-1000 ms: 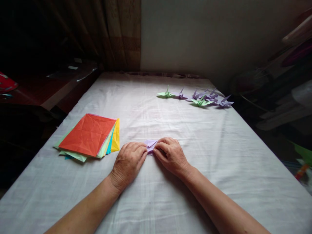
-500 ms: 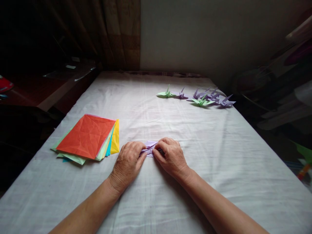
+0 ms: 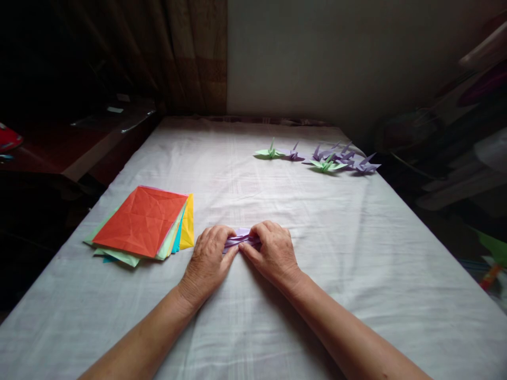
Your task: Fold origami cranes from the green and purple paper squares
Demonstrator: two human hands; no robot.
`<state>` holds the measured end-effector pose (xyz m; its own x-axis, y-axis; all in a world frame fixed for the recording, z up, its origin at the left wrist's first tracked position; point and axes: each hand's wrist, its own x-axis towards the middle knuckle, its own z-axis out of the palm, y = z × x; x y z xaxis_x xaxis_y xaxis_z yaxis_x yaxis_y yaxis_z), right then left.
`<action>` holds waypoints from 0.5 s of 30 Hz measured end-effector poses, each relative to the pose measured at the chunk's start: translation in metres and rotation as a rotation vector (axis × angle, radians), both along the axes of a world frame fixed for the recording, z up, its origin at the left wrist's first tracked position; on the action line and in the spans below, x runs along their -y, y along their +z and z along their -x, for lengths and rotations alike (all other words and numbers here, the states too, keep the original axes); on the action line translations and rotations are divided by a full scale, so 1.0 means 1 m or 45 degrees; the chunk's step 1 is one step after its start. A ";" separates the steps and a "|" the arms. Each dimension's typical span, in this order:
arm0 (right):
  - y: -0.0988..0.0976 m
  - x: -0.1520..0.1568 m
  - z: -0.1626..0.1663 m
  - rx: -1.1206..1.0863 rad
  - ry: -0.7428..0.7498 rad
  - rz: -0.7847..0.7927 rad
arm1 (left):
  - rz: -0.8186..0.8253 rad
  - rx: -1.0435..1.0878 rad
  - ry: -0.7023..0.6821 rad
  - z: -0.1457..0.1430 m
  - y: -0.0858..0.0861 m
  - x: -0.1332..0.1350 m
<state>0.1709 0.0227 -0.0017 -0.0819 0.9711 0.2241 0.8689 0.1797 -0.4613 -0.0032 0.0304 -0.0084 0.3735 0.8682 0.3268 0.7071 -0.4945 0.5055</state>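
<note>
A folded piece of purple origami paper (image 3: 240, 239) lies on the cloth between my two hands, its ends covered by fingers. My left hand (image 3: 209, 257) is closed on its left end, the thumb in front and the fingers behind. From the other side my right hand (image 3: 274, 250) grips the right part, with its thumb tip reaching to the middle of the paper's near edge. The exact folds under my fingers are hidden.
Left of my hands lies a stack of creased coloured paper squares (image 3: 140, 221), orange-red on top. Several purple paper cranes (image 3: 366, 164) and two green paper cranes (image 3: 271, 152) stand at the back right. A white cloth (image 3: 237, 327) covers the table.
My right thumb has slid left along the purple paper, and the paper's near flap now looks pressed up flatter. Both hands keep hold of it in nearly the same place.
</note>
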 end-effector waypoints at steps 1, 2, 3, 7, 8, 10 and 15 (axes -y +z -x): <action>0.000 0.000 0.000 -0.009 0.000 0.005 | 0.005 0.003 -0.002 0.000 0.000 0.000; -0.001 -0.001 -0.001 -0.026 0.008 0.013 | 0.012 0.005 -0.005 0.000 0.000 0.000; -0.001 -0.002 -0.003 -0.052 0.021 0.021 | 0.020 0.006 -0.010 0.001 0.000 0.000; -0.003 -0.005 -0.014 -0.165 0.097 0.033 | 0.051 0.023 -0.037 0.004 -0.001 -0.001; -0.003 -0.006 -0.017 -0.187 0.118 0.030 | 0.056 0.031 -0.045 0.005 -0.001 -0.002; -0.005 -0.008 -0.022 -0.217 0.155 0.016 | 0.066 0.047 -0.066 0.007 -0.001 -0.003; -0.011 -0.008 -0.029 -0.261 0.225 -0.054 | 0.044 0.028 -0.151 0.009 0.001 -0.005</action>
